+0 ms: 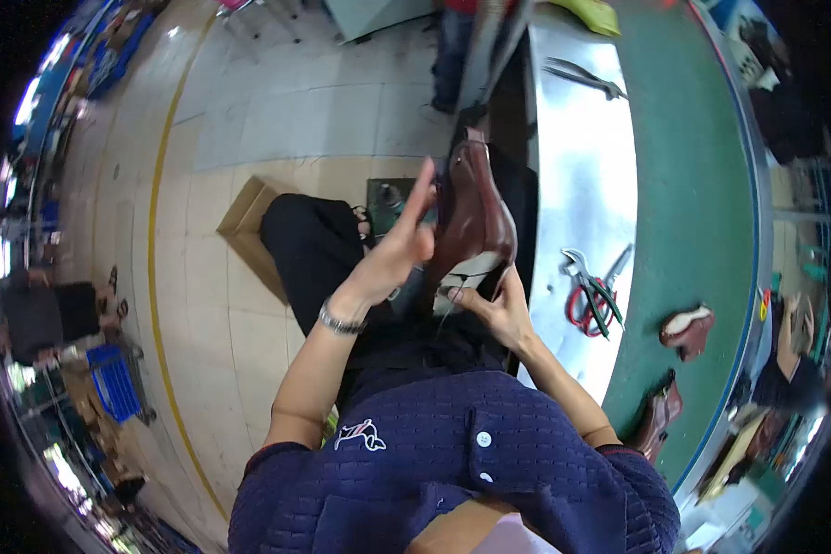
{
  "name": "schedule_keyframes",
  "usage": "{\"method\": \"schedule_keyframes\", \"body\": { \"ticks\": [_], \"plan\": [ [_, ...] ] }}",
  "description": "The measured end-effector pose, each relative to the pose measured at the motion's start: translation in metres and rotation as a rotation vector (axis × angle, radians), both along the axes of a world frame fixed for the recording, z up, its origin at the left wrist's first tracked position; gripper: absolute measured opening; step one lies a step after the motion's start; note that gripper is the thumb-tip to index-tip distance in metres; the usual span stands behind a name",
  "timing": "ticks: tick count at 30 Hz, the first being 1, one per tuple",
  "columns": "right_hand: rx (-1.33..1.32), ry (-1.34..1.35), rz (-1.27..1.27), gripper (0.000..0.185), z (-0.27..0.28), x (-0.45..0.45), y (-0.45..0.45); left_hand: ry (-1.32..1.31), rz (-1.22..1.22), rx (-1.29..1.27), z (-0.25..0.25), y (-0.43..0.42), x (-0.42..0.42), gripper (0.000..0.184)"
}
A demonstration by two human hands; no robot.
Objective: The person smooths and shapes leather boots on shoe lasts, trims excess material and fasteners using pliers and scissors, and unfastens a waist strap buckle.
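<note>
A glossy brown leather shoe (475, 217) is held up over my lap, its narrow end pointing away from me. My right hand (503, 314) grips its near end, thumb on the pale patch, where a dark thread or cord shows. My left hand (392, 258) is beside the shoe's left side with its fingers stretched out and apart. Whether those fingers touch the leather, I cannot tell. A metal watch band (340, 319) circles my left wrist.
On the metal ledge (582, 185) to the right lie red-handled scissors (586, 309), green-handled pliers (600, 295) and dark pincers (586, 78). Beyond it, a green belt (683, 212) carries brown shoes (688, 331). An open cardboard box (249, 226) stands on the floor at left.
</note>
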State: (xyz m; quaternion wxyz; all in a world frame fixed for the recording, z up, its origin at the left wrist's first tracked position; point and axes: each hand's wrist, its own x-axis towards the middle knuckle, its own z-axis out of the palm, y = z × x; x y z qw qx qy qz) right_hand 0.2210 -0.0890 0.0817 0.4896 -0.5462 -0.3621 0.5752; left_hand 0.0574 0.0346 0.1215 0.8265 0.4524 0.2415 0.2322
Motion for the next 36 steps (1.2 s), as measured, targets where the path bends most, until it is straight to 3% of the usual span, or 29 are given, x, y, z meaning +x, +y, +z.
{"method": "schedule_keyframes", "body": {
  "ticks": [3, 4, 5, 9, 10, 12, 14, 17, 20, 21, 22, 23, 26, 29, 31, 35, 36],
  "plan": [
    [-0.037, 0.069, 0.07, 0.094, 0.007, -0.023, 0.01, 0.18, -0.09, 0.407, -0.01, -0.036, -0.04, 0.114],
    [-0.019, 0.033, 0.091, 0.092, 0.005, -0.03, 0.015, 0.297, 0.045, 0.369, -0.01, -0.05, -0.044, 0.113],
    [0.001, -0.003, 0.109, 0.091, 0.005, -0.036, 0.02, 0.233, 0.17, 0.196, -0.013, -0.056, -0.045, 0.102],
    [-0.093, -0.237, 0.371, 0.081, 0.018, -0.041, 0.057, 0.274, 0.305, -0.031, -0.013, -0.036, -0.064, 0.077],
    [-0.014, -0.331, 0.351, 0.084, 0.007, -0.045, 0.064, 0.268, 0.326, -0.091, -0.016, -0.03, -0.067, 0.072],
    [-0.142, -0.239, 0.39, 0.085, 0.012, -0.047, 0.075, 0.275, 0.377, -0.113, -0.023, -0.017, -0.071, 0.067],
    [-0.207, -0.177, 0.392, 0.083, 0.011, -0.041, 0.073, 0.289, 0.383, -0.123, -0.036, -0.008, -0.073, 0.061],
    [-0.058, -0.248, 0.144, 0.059, 0.004, -0.015, 0.051, 0.272, 0.337, -0.262, -0.05, 0.006, -0.076, 0.056],
    [-0.115, -0.872, -0.251, 0.049, -0.018, 0.037, 0.01, 0.294, 0.273, -0.205, -0.059, 0.009, -0.077, 0.054],
    [-0.16, -1.326, -0.284, 0.046, -0.034, 0.058, -0.01, 0.302, 0.285, -0.163, -0.059, 0.009, -0.076, 0.054],
    [-0.352, -1.33, -0.268, 0.048, -0.047, 0.085, -0.031, 0.296, 0.271, -0.175, -0.061, 0.01, -0.074, 0.055],
    [-0.268, -1.581, -0.285, 0.05, -0.071, 0.107, -0.056, 0.297, 0.265, -0.185, -0.059, 0.01, -0.075, 0.056],
    [-0.253, -1.514, -0.374, 0.042, -0.087, 0.131, -0.086, 0.32, 0.28, -0.168, -0.057, 0.009, -0.076, 0.059],
    [-0.304, -1.407, -0.27, 0.034, -0.081, 0.144, -0.078, 0.304, 0.295, -0.149, -0.054, 0.009, -0.075, 0.059],
    [-0.228, -1.635, -0.207, 0.032, -0.066, 0.139, -0.055, 0.28, 0.301, -0.117, -0.051, 0.009, -0.073, 0.055],
    [-0.085, -1.645, -0.146, 0.031, -0.062, 0.149, 0.001, 0.283, 0.326, -0.117, -0.049, 0.006, -0.071, 0.052],
    [-0.182, -1.581, -0.109, 0.037, -0.067, 0.153, 0.011, 0.285, 0.328, -0.116, -0.05, 0.006, -0.071, 0.052]
  ]
}}
